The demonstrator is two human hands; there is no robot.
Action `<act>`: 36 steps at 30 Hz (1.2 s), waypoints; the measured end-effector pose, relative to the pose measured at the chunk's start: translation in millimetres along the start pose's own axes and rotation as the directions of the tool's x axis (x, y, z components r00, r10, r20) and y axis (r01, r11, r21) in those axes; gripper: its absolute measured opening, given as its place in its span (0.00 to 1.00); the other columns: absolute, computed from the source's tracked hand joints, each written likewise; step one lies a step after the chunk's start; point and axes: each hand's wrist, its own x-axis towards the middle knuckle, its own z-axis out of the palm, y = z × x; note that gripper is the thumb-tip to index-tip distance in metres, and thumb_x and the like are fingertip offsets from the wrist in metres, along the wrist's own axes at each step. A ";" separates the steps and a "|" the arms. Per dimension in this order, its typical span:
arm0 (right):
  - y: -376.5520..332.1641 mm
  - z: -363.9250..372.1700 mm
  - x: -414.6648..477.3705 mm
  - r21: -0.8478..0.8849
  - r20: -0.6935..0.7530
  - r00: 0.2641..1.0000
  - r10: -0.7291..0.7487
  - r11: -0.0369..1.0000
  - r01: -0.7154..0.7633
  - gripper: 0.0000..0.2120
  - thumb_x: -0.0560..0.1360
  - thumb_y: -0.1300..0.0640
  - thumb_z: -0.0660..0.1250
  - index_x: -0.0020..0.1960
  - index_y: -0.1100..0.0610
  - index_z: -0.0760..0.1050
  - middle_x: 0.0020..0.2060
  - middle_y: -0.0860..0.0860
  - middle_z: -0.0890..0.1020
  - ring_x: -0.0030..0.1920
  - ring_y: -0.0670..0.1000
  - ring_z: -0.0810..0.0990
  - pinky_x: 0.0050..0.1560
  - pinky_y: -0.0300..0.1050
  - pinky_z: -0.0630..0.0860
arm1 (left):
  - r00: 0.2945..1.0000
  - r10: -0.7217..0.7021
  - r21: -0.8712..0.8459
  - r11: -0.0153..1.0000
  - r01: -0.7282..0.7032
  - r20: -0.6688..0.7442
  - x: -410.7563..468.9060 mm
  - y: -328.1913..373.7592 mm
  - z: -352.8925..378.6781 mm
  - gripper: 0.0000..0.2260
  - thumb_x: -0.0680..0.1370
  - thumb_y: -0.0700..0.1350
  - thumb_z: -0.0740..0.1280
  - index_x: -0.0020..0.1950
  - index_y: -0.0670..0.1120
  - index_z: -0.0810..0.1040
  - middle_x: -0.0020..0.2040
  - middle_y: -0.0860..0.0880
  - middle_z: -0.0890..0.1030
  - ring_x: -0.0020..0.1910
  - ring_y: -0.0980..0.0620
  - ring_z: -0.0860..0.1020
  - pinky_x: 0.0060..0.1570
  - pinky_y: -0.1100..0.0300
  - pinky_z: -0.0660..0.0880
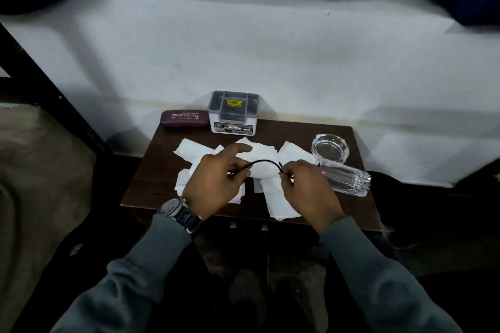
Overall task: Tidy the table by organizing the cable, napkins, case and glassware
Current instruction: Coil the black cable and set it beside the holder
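1. You're on the cable [263, 161] step: the black lead arches between your two hands, held up in front of the grey organiser box [234, 116]
2. Your left hand [216, 181] pinches one end, forefinger stretched out free; your right hand [305, 189] pinches the other end, fingers curled in tight
3. The napkins [194, 150] lie scattered and overlapping in front of the box, right under your hands; not stacked yet, I'd say
4. The maroon case [184, 118] sits just left of the box; whether they touch I can't tell
5. The glass ashtray [330, 148] stands to the right of the box and nearer you, and the tumbler [349, 179] lies on its side just beyond the ashtray, further from the box
6. Next call, as I judge it: bring the two ends together and wind the lead into a small coil, keeping both pinches firm so it doesn't spring open, then set it by the box; mind your right hand, since that tumbler could roll
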 end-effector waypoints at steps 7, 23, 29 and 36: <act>-11.9 -50.4 12.8 0.091 -0.216 0.973 -0.078 0.991 0.100 0.06 0.78 0.65 0.66 0.46 0.61 0.82 0.41 0.54 0.82 0.42 0.55 0.79 0.48 0.51 0.75 | 0.981 0.048 -0.155 0.985 -0.078 -0.189 11.5 25.5 -10.5 0.20 0.76 0.35 0.74 0.65 0.48 0.78 0.48 0.53 0.88 0.50 0.63 0.85 0.50 0.70 0.79; -45.6 -114.3 34.4 0.065 -0.379 0.903 -0.200 0.968 0.242 0.08 0.80 0.62 0.63 0.53 0.59 0.80 0.48 0.55 0.81 0.47 0.57 0.81 0.48 0.59 0.79 | 0.960 0.131 -0.183 0.967 -0.179 -0.248 44.8 46.8 -37.8 0.23 0.84 0.35 0.59 0.79 0.44 0.61 0.50 0.57 0.75 0.49 0.53 0.80 0.49 0.65 0.77; -50.3 -117.0 34.5 0.159 -0.395 0.911 -0.120 0.967 0.197 0.07 0.80 0.61 0.64 0.53 0.57 0.80 0.49 0.52 0.81 0.48 0.53 0.81 0.50 0.56 0.80 | 0.991 0.024 -0.221 0.974 -0.053 -0.132 41.9 47.7 -54.9 0.16 0.85 0.45 0.63 0.72 0.51 0.66 0.50 0.46 0.84 0.43 0.50 0.83 0.42 0.54 0.81; -69.8 -140.9 48.5 0.482 -0.384 0.924 -0.003 0.853 0.202 0.04 0.81 0.56 0.64 0.50 0.53 0.78 0.44 0.45 0.81 0.36 0.50 0.86 0.44 0.58 0.84 | 0.967 -0.255 -0.889 0.446 0.098 -0.021 49.8 67.7 -83.5 0.13 0.83 0.42 0.66 0.68 0.47 0.75 0.39 0.52 0.80 0.40 0.51 0.78 0.57 0.50 0.80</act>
